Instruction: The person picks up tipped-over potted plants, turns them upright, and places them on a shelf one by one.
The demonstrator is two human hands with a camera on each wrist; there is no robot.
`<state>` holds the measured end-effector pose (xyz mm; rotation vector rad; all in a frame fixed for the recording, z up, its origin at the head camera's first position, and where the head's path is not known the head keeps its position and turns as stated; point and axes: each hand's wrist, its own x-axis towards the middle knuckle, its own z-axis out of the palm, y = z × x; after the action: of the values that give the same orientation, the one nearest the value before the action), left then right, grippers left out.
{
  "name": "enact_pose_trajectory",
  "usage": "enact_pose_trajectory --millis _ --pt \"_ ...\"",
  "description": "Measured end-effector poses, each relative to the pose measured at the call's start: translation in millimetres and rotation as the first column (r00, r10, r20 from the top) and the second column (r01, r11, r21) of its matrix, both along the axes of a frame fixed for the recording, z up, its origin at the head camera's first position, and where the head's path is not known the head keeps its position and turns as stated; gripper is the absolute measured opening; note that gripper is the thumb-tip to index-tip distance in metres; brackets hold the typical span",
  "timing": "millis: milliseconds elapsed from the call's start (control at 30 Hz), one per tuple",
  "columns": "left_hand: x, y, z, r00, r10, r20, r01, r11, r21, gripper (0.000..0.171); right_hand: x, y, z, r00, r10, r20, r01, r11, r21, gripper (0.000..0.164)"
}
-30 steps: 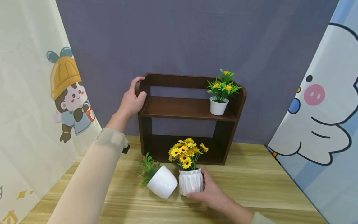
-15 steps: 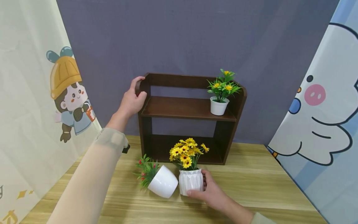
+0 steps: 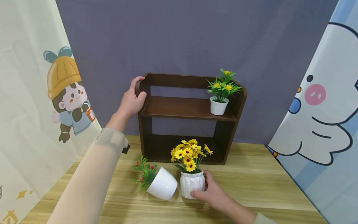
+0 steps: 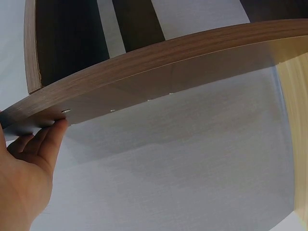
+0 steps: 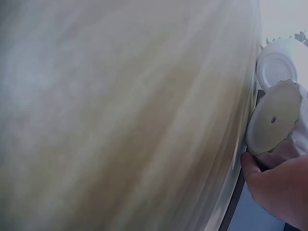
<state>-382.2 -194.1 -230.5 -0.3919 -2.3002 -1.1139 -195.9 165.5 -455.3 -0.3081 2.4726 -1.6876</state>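
Note:
My left hand (image 3: 132, 100) grips the upper left side of a dark brown two-tier wooden shelf (image 3: 181, 107), thumb inside and fingers over the panel's outer face. In the left wrist view its fingers (image 4: 54, 143) touch that side panel. Low in front of the shelf, my right hand (image 3: 213, 193) holds a white fluted flowerpot (image 3: 190, 184) of yellow artificial flowers (image 3: 188, 154), thumb at the front. The right wrist view shows the fluted pot's underside (image 5: 275, 113), with a small hole in it. Beside it lies a smooth white pot (image 3: 164, 184) on its side, its red-dotted greenery (image 3: 146, 174) pointing left.
On the shelf's upper tier, at the right, stands a small white pot (image 3: 219, 107) with a yellow-flowered plant. The shelf rests on a light wood-grain table (image 3: 251, 174). Behind hangs a grey-blue cloth (image 3: 190, 37); printed cartoon panels stand left and right.
My right hand has brought the flowerpot slightly to the right and toward me, its flowers shifting too. The tipped pot has shifted a little. My left hand stays on the shelf.

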Motion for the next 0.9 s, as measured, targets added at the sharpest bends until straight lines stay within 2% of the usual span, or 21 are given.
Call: enact_pose_trajectory --millis 233,500,900 --pt "0.5 0.4 0.4 1.0 0.0 0.008 0.0 1.0 0.008 0.065 0.1 1.8 0.0 1.0 0.009 0.002 -0.009 1.0 -0.008 0.091" --pt "1.5 0.4 0.3 1.0 -0.003 0.013 0.003 1.0 0.005 0.065 1.6 2.8 1.7 1.0 0.013 0.005 -0.013 1.0 -0.007 0.089" --pt "3.3 1.6 0.8 1.0 0.002 0.018 -0.002 1.0 0.004 0.065 2.8 3.6 4.1 0.999 0.035 -0.004 -0.035 0.997 0.072 0.095"
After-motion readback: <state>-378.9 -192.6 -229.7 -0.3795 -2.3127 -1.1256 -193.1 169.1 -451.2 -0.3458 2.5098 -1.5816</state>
